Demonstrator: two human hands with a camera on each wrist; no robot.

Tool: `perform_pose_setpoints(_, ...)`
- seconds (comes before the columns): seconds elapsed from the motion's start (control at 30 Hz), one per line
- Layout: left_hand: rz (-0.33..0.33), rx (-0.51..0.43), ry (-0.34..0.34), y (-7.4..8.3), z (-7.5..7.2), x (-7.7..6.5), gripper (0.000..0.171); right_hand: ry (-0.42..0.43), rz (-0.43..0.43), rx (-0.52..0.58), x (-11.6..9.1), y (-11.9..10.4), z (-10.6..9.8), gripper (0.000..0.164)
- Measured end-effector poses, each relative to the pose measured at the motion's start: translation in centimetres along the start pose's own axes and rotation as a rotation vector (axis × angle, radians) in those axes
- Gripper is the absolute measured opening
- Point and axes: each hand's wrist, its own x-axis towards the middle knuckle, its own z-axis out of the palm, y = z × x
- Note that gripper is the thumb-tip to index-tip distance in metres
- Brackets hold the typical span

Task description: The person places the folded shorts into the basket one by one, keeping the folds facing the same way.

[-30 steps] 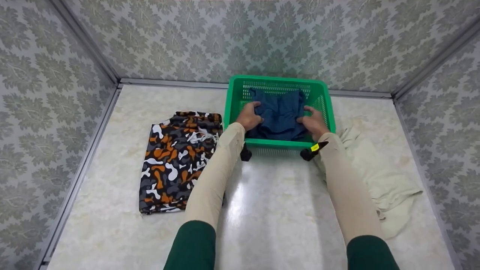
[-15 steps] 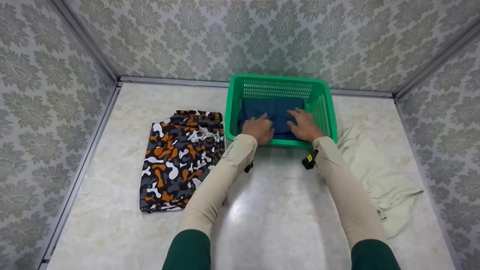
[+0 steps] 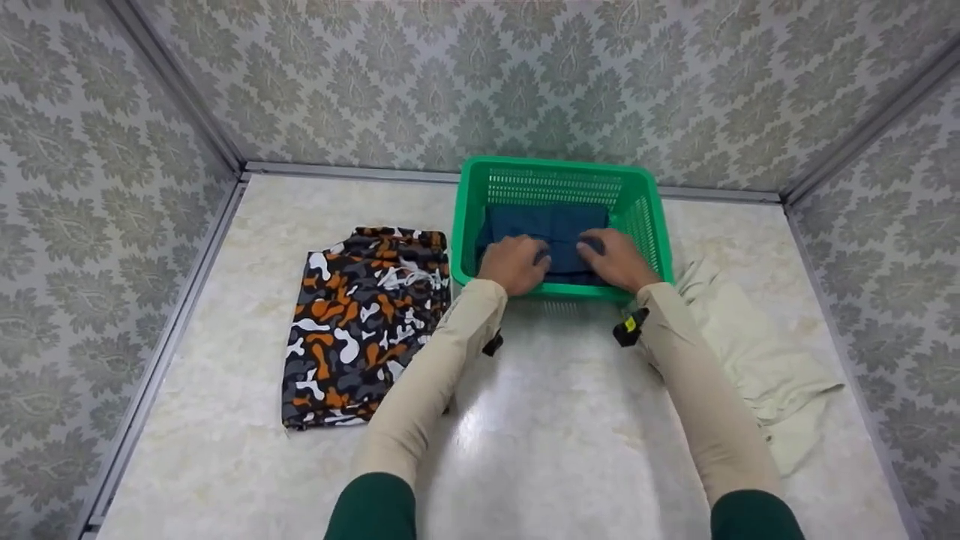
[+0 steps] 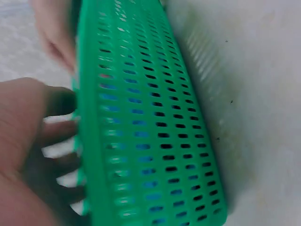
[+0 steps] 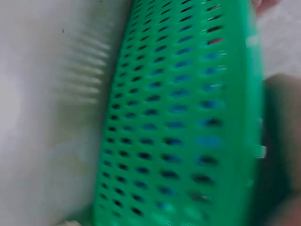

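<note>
A green plastic basket (image 3: 651,225) with slotted walls stands against the back wall in the head view. Inside it lies a folded dark blue garment (image 3: 559,225). My left hand (image 3: 514,264) is over the basket's near left part, fingers spread and a little bent; in the left wrist view they reach over the near rim (image 4: 87,117). On the near right side is my right hand (image 3: 619,259), its fingers loosely bent above the blue cloth. Whether either hand touches the garment is hard to tell. In the right wrist view the basket wall (image 5: 164,108) hides most of that hand.
Camouflage-patterned shorts (image 3: 352,322) in orange, black, grey and white lie flat left of the basket, with a white drawstring. A crumpled pale beige garment (image 3: 765,367) lies at the right, partly behind my right arm. Patterned walls (image 3: 480,82) enclose the white floor (image 3: 547,420).
My hands have let go of the blue garment's sides, and it now lies flatter and lower in the basket. Both hands have drawn back slightly toward the near rim, their fingers bending more.
</note>
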Motion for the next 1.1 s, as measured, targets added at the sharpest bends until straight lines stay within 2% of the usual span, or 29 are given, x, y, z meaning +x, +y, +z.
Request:
perform_pose_setpoints(0.1,0.179,-0.130,0.154,0.0,-0.4,-2.3,0.030,0.341,-0.104,0.022,-1.8,0.2,-1.2,0.034)
perform_pose_setpoints(0.2,0.304,-0.244,0.222,-0.1,-0.4,-5.3,0.026,0.649,-0.129,0.028,-3.8,1.4,-2.0,0.027)
perform_pose_setpoints(0.27,0.360,-0.285,0.245,-0.3,0.1,-7.3,0.024,0.794,-0.098,0.037,-4.9,2.8,-2.1,0.026)
perform_pose_setpoints(0.33,0.398,-0.313,0.255,-0.7,0.9,-9.3,0.022,0.856,-0.033,0.054,-5.9,4.6,-1.7,0.027)
perform_pose_setpoints(0.37,0.407,-0.320,0.252,-1.0,1.5,-10.3,0.021,0.853,0.005,0.062,-6.3,5.6,-1.3,0.028)
perform_pose_setpoints(0.43,0.405,-0.337,0.231,-1.5,2.7,-12.1,0.021,0.789,0.095,0.055,-7.0,7.5,-0.4,0.032)
perform_pose_setpoints(0.6,0.342,-0.370,0.154,-2.5,5.4,-15.4,0.021,0.437,0.254,-0.066,-7.9,10.9,2.2,0.049)
perform_pose_setpoints(0.67,0.320,-0.384,0.130,-2.7,6.2,-16.1,0.022,0.303,0.296,-0.126,-8.3,11.7,3.0,0.055)
perform_pose_setpoints(0.73,0.306,-0.402,0.110,-2.7,7.0,-16.6,0.022,0.209,0.335,-0.167,-8.9,12.3,3.6,0.059)
perform_pose_setpoints(0.83,0.286,-0.435,0.091,-2.6,7.8,-17.0,0.023,0.174,0.337,-0.191,-9.7,12.7,4.3,0.059)
perform_pose_setpoints(1.1,0.273,-0.470,0.032,-2.8,9.6,-17.8,0.023,0.237,0.230,-0.176,-11.9,12.1,6.4,0.053)
